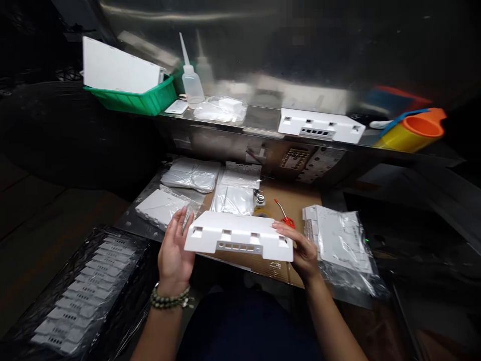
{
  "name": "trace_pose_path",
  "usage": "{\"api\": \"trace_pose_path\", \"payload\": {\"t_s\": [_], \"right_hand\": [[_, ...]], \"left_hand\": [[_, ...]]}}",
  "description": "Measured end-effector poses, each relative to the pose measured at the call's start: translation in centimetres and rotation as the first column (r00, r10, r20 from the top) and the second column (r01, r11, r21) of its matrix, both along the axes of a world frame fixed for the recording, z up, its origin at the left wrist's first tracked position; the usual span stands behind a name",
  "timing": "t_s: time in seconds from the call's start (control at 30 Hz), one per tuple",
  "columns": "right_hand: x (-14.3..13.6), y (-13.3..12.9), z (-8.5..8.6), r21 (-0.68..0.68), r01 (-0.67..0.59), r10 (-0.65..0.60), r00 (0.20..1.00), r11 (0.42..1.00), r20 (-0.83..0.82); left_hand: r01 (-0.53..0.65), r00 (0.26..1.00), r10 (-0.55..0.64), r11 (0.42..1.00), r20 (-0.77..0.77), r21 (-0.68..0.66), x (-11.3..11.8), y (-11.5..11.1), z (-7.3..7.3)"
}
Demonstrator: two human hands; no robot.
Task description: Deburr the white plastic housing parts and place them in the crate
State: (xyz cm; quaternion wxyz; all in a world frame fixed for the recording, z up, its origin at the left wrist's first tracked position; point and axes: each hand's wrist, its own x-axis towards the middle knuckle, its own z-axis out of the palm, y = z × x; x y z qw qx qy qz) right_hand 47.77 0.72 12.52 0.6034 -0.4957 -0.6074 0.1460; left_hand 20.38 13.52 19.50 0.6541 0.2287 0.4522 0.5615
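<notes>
A white plastic housing with a row of rectangular port openings is held up over the front of the workbench. My right hand grips its right end, thumb and fingers around the edge. At the left end, my left hand has its fingers stretched out, palm turned toward the housing's side; whether it presses on it is hard to tell. Behind the housing are red-handled scissors and a small round metal item. White parts in clear plastic lie beyond my left hand.
More bagged white panels lie at the right. Several similar parts stand in a black-lined container at lower left. On the shelf are a green bin, a squeeze bottle, another white housing and a yellow-orange tape roll.
</notes>
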Motion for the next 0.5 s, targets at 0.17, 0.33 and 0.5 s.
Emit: {"api": "trace_pose_path", "payload": {"t_s": [0.17, 0.33, 0.5], "right_hand": [[-0.5, 1.0, -2.6, -0.097, -0.14, 0.152, 0.979, 0.986, 0.134], [2.9, 4.6, -8.8, -0.461, 0.295, -0.073, 0.895, 0.837, 0.44], [5.3, 9.5, -13.7, -0.617, 0.425, 0.0, 0.823, 0.663, 0.568]], "left_hand": [[0.358, 0.933, -0.272, 0.763, 0.235, -0.538, -1.6, 0.8, -0.4], [0.091, 0.994, -0.045, 0.821, 0.096, -0.564, -1.7, 1.2, 0.1], [-0.021, 0.987, 0.09, 0.889, 0.132, -0.457, -0.8, 2.3, 1.7]]}}
